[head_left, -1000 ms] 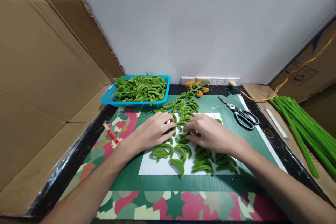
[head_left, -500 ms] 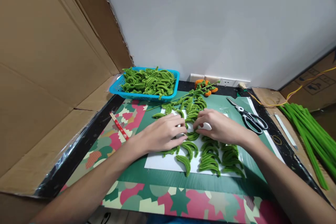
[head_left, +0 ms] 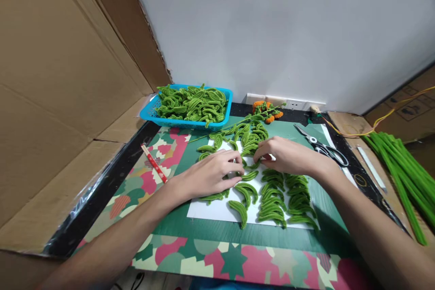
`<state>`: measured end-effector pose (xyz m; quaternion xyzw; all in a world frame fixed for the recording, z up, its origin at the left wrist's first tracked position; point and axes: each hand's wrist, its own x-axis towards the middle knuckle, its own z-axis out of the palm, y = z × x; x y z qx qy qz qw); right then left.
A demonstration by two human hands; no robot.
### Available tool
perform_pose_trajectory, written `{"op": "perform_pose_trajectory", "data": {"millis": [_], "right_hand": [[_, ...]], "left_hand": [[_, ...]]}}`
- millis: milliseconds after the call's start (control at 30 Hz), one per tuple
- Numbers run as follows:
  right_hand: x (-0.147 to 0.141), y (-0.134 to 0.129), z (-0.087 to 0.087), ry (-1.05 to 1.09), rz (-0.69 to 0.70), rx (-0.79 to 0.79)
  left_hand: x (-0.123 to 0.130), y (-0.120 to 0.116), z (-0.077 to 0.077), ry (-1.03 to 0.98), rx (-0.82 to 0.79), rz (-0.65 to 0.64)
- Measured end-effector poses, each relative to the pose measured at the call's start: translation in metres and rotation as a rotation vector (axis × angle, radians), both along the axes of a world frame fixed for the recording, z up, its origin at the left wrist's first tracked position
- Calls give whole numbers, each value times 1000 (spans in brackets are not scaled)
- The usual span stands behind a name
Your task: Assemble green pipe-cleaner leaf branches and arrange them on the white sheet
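Curved green pipe-cleaner leaves (head_left: 272, 201) lie in rows on a white paper sheet (head_left: 217, 212). My right hand (head_left: 283, 155) is above the middle of the sheet, thumb and fingers pinched on a single pipe-cleaner leaf (head_left: 253, 165). Left of it, my left hand (head_left: 215, 172) rests low over the leaves with its fingers curled and thumb brought in; what its fingertips hold, if anything, is hidden. Between and below the hands lie a few loose leaves (head_left: 238, 213). More leaves spread beyond the hands.
At the back left stands a blue basket (head_left: 183, 123) heaped with green leaves. An orange-flowered stem (head_left: 260, 108) lies behind the sheet. Scissors (head_left: 322, 146), a white stick (head_left: 372, 170) and green pipe cleaners (head_left: 403, 181) are on the right; red-wrapped chopsticks (head_left: 154, 164) are on the left.
My right hand has shifted slightly right and away from my left hand, with a leaf at its fingertips. A leaf below the fingers shows more fully. My left hand has barely moved.
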<state>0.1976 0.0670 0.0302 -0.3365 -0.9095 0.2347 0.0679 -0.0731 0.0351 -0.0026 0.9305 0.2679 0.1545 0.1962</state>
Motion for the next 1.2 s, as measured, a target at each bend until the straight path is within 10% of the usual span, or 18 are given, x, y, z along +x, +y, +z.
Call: {"op": "perform_pose_trajectory", "data": {"millis": [467, 1200], "right_hand": [[31, 5, 37, -247, -205, 323], [23, 0, 0, -275, -16, 161]], "left_hand": [[3, -2, 2, -24, 40, 29], [11, -7, 3, -99, -12, 79]]}}
